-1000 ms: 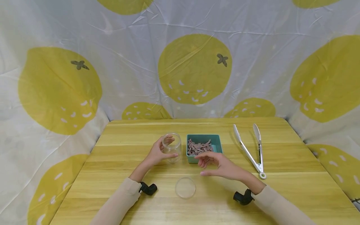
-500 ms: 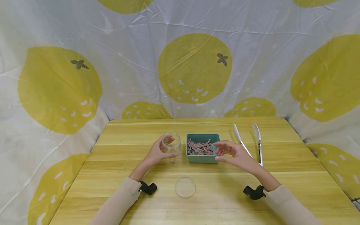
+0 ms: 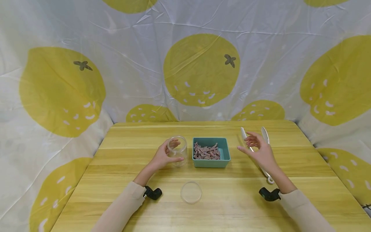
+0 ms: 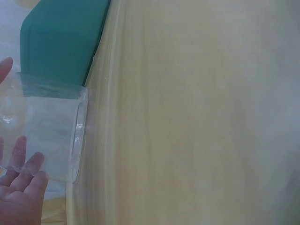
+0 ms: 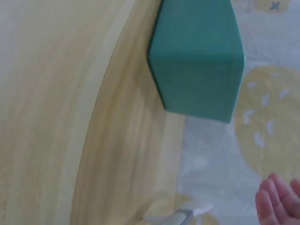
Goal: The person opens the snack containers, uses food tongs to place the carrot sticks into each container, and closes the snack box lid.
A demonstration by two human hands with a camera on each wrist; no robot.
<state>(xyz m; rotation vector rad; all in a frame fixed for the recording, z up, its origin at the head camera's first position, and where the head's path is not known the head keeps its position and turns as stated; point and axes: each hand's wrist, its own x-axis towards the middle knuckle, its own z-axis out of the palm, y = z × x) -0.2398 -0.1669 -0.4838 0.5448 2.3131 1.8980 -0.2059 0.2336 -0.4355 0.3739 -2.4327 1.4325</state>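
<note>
Head view: the left hand [image 3: 160, 158] curls thumb and fingers round a clear, smooth cylindrical jar [image 3: 181, 152], upright on the wood-grained table [image 3: 139, 137], beside a rectangular teal box [image 3: 211, 164] of rough, twisted mauve strips [image 3: 206, 152]. A clear round disc [image 3: 191, 192] lies nearer the person. The right hand [image 3: 262, 154], fingers loosely bent and holding nothing, partly covers slim metal tongs [image 3: 265, 134].

Left wrist view: fingertips show through the jar's transparent wall.

Right wrist view: the box looks smooth-sided; fingers bunch together.
</note>
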